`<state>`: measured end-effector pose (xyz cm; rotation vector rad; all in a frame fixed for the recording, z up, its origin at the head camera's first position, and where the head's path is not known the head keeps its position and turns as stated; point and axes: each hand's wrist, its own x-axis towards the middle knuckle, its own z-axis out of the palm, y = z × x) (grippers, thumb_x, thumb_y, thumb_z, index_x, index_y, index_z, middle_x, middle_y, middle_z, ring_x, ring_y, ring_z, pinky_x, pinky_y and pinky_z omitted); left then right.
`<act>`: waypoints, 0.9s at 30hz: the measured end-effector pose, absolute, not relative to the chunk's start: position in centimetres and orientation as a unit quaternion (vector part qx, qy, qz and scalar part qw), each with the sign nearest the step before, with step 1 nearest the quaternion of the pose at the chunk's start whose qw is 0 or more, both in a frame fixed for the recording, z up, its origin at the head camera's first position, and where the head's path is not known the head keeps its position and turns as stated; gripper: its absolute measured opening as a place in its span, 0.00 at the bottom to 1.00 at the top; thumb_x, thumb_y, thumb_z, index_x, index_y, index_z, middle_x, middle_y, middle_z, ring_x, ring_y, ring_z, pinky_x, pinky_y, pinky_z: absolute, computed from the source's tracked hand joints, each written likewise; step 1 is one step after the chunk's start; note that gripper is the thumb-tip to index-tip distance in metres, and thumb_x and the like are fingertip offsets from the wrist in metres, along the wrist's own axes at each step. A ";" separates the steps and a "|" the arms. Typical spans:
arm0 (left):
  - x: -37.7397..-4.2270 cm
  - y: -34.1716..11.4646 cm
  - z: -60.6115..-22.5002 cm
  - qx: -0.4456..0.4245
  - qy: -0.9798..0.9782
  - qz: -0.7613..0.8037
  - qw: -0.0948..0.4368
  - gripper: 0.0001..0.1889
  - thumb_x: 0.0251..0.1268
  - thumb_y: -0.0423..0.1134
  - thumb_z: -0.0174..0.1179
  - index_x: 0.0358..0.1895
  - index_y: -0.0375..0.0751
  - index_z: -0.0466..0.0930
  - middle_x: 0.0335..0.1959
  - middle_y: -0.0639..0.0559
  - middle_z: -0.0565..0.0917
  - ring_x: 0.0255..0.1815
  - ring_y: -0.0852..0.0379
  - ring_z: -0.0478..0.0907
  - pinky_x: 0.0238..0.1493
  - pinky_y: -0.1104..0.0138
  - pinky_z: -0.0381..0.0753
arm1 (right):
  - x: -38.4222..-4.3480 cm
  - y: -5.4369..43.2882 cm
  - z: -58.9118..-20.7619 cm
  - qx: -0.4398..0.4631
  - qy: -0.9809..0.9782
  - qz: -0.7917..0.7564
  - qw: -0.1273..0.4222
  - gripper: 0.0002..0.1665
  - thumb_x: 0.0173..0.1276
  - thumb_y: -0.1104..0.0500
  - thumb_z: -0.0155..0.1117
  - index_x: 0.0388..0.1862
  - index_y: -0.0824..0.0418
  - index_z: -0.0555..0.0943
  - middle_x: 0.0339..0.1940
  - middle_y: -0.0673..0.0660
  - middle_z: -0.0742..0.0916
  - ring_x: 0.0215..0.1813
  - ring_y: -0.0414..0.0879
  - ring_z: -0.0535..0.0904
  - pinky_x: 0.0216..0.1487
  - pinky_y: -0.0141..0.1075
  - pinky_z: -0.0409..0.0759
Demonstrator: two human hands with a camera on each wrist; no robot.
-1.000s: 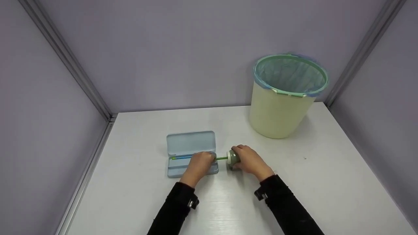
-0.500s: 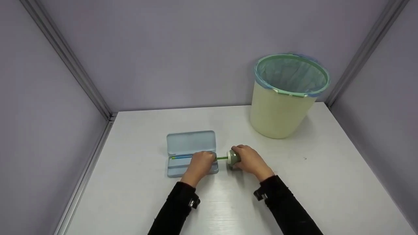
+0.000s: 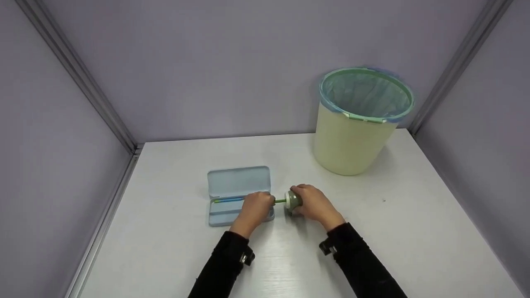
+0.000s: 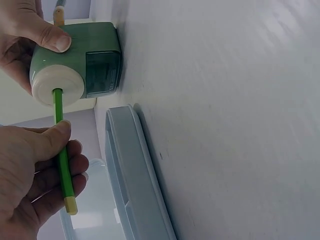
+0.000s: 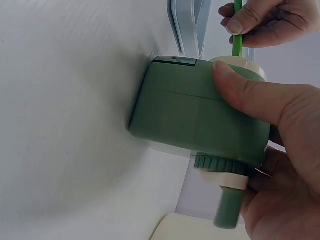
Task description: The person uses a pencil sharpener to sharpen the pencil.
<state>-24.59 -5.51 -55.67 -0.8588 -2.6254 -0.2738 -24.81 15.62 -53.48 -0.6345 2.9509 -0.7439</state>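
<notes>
My left hand (image 3: 257, 206) pinches a green pencil (image 4: 64, 170) between thumb and fingers, its yellow end pointing away from the sharpener. The pencil's other end sits in the white round front of a green crank pencil sharpener (image 5: 195, 107), which hides the tip. My right hand (image 3: 316, 205) grips the sharpener's body, thumb on one side and fingers on the other. In the right wrist view the crank handle (image 5: 229, 207) sticks out at the sharpener's rear. Under and behind my left hand lies an open light-blue pencil case (image 3: 240, 181), with blue pencils (image 3: 228, 199) in its upper compartment.
A pale yellow bin (image 3: 350, 145) with a green rim and a blue liner stands at the back right of the white table (image 3: 178, 248). Grey panels (image 3: 223, 70) close in the back and both sides. A small dark speck lies on the table at right.
The whole head view has shifted slightly left. Both hands keep their hold, and the pencil stays in the sharpener.
</notes>
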 end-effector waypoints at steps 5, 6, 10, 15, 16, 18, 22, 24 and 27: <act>-24.4 -5.4 -55.7 -0.302 -0.929 -0.100 0.188 0.04 0.53 0.32 0.75 0.27 0.44 0.89 0.25 0.53 0.86 0.25 0.55 0.84 0.25 0.63 0.82 | -24.6 15.5 -53.3 -0.214 0.951 -0.224 0.015 0.38 0.54 0.62 0.84 0.64 0.67 0.81 0.60 0.67 0.85 0.62 0.63 0.81 0.63 0.53 0.78; -24.4 -5.3 -55.7 -0.303 -0.928 -0.098 0.192 0.04 0.52 0.32 0.75 0.27 0.44 0.89 0.25 0.54 0.86 0.24 0.55 0.84 0.25 0.63 0.81 | -24.6 15.5 -53.3 -0.215 0.951 -0.221 0.013 0.38 0.53 0.62 0.84 0.64 0.67 0.81 0.60 0.67 0.85 0.62 0.63 0.81 0.63 0.53 0.79; -24.4 -5.2 -55.8 -0.303 -0.927 -0.088 0.202 0.05 0.51 0.31 0.75 0.27 0.45 0.89 0.25 0.54 0.86 0.24 0.56 0.83 0.25 0.63 0.81 | -24.5 15.4 -53.0 -0.220 0.955 -0.200 0.002 0.38 0.53 0.61 0.85 0.63 0.67 0.82 0.59 0.67 0.86 0.60 0.63 0.83 0.61 0.54 0.80; -24.5 -4.8 -55.7 -0.302 -0.930 -0.083 0.193 0.07 0.50 0.28 0.76 0.28 0.45 0.89 0.25 0.55 0.85 0.25 0.56 0.83 0.26 0.64 0.82 | -24.5 15.5 -52.8 -0.232 0.959 -0.161 -0.018 0.36 0.51 0.59 0.86 0.59 0.65 0.83 0.55 0.65 0.88 0.55 0.63 0.85 0.56 0.54 0.82; -24.5 -4.8 -55.7 -0.302 -0.931 -0.083 0.189 0.07 0.49 0.28 0.76 0.28 0.45 0.89 0.25 0.55 0.85 0.25 0.55 0.83 0.26 0.64 0.82 | -24.5 15.5 -52.8 -0.234 0.959 -0.155 -0.022 0.35 0.51 0.58 0.86 0.58 0.65 0.84 0.54 0.64 0.88 0.53 0.62 0.85 0.55 0.54 0.82; -24.5 -4.7 -55.7 -0.302 -0.932 -0.079 0.185 0.08 0.49 0.28 0.76 0.28 0.45 0.89 0.25 0.54 0.85 0.25 0.55 0.83 0.25 0.63 0.81 | -24.6 15.5 -52.9 -0.238 0.960 -0.146 -0.030 0.34 0.50 0.57 0.87 0.57 0.64 0.85 0.52 0.63 0.89 0.50 0.61 0.86 0.53 0.55 0.83; -24.6 -4.7 -55.7 -0.301 -0.933 -0.075 0.182 0.08 0.47 0.28 0.75 0.28 0.45 0.88 0.25 0.53 0.84 0.24 0.53 0.83 0.25 0.62 0.81 | -24.8 15.4 -53.0 -0.250 0.958 -0.133 -0.048 0.32 0.47 0.56 0.88 0.52 0.62 0.86 0.47 0.60 0.90 0.45 0.59 0.88 0.49 0.55 0.83; -24.7 -4.8 -55.7 -0.301 -0.933 -0.075 0.184 0.08 0.46 0.28 0.75 0.28 0.45 0.88 0.25 0.53 0.84 0.24 0.53 0.83 0.25 0.62 0.81 | -24.9 15.4 -53.1 -0.255 0.957 -0.127 -0.056 0.32 0.46 0.55 0.88 0.50 0.62 0.86 0.45 0.59 0.91 0.43 0.59 0.88 0.47 0.56 0.83; -24.8 -4.8 -55.7 -0.302 -0.932 -0.077 0.184 0.08 0.47 0.28 0.75 0.28 0.44 0.88 0.24 0.53 0.84 0.24 0.53 0.83 0.25 0.62 0.81 | -24.9 15.3 -53.1 -0.261 0.956 -0.119 -0.065 0.31 0.45 0.54 0.88 0.49 0.61 0.86 0.43 0.58 0.91 0.42 0.58 0.88 0.46 0.55 0.83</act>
